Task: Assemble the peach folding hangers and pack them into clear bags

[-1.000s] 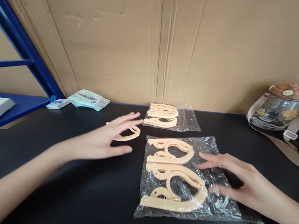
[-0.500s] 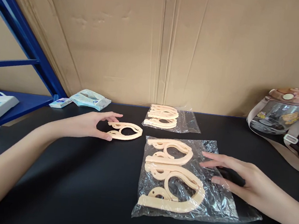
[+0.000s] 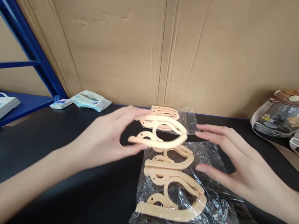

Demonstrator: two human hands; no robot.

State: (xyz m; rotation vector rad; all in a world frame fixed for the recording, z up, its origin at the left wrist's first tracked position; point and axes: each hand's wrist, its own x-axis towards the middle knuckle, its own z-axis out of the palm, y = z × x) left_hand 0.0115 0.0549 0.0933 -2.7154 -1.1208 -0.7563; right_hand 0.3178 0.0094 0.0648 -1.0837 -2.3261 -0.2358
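Observation:
My left hand (image 3: pixel 106 136) pinches a folded cream-coloured travel hanger (image 3: pixel 166 143) between thumb and fingers, holding it above the table. Open, with fingers apart, my right hand (image 3: pixel 237 158) hovers just right of the hanger's rounded end without touching it. Below both hands lies a clear plastic bag (image 3: pixel 225 207) with two folded hangers (image 3: pixel 172 214) inside, one behind the other. Farther back, a second clear bag (image 3: pixel 190 120) contains more folded hangers (image 3: pixel 165 111), partly hidden behind the one in my left hand.
The black table (image 3: pixel 57 187) meets a cardboard wall (image 3: pixel 114 43). At the back left are a tissue pack (image 3: pixel 91 101) and a small packet (image 3: pixel 60 103), near a blue metal frame (image 3: pixel 21 29). A clear strapped bottle (image 3: pixel 283 118) stands at the back right.
My left hand has lifted the folded hanger off the table and carried it right, over the bags. My right hand has risen slightly away from the front bag and turned towards the hanger.

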